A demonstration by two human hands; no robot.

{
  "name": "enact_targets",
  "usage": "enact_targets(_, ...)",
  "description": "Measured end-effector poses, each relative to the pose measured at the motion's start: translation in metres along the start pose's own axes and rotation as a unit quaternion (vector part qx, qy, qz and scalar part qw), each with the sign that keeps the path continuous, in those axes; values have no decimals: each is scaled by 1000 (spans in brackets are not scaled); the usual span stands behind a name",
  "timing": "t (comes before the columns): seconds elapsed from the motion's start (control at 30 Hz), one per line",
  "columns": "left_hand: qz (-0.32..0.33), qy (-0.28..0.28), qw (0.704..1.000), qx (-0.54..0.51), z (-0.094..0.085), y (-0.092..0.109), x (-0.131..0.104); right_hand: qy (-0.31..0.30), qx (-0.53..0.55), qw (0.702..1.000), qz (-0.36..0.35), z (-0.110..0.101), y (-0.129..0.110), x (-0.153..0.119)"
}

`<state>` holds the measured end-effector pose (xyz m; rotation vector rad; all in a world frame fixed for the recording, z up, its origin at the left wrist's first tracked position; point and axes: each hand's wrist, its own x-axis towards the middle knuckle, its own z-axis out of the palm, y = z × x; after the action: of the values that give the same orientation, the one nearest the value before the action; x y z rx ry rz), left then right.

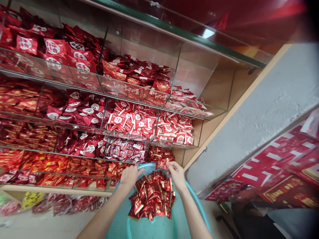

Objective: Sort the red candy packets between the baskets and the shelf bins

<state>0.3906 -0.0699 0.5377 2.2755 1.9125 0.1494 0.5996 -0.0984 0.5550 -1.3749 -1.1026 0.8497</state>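
Note:
A teal plastic basket (195, 196) stands close in front of the lowest shelves, with a heap of shiny red-and-gold wrapped packets (153, 196) inside it. My left hand (129, 176) is closed on the basket's far left rim, thumb toward the inside. Between the thumb and fingers of my right hand (176, 173) is a small red packet (161, 164), held above the far rim. Just behind it, a shelf compartment holds similar dark red packets (160, 153). What is inside the packets cannot be seen.
Glass-fronted shelves (139, 96) with dividers hold many red packets. The wooden side panel (224, 114) meets a grey wall (264, 132) at right. Red printed goods (264, 166) hang or lean there. Bagged items (62, 204) lie below the shelves at left.

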Motion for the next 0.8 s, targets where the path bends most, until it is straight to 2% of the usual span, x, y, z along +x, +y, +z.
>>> enact_targets(0.23, -7, -6, 1000, -5, 0, 2, -2, -91, -8, 995, 37, 32, 14, -17)
enact_targets(0.4, -12, -6, 1000, -2, 0, 3, -2, -127, -19, 991, 44, 45, 23, -21)
enact_targets(0.63, -8, -5, 1000, 0, 0, 2, -2, -125, -73, 988, 51, 51, 31, -19)
enact_targets(0.73, -5, 2, 1000, 3, 0, 2, -2, -97, -146, 984, 14, 45, 29, -16)
enact_targets(0.8, -4, -2, 1000, 1, 0, 1, -2, -62, -206, 976, -38, 38, 23, -10)
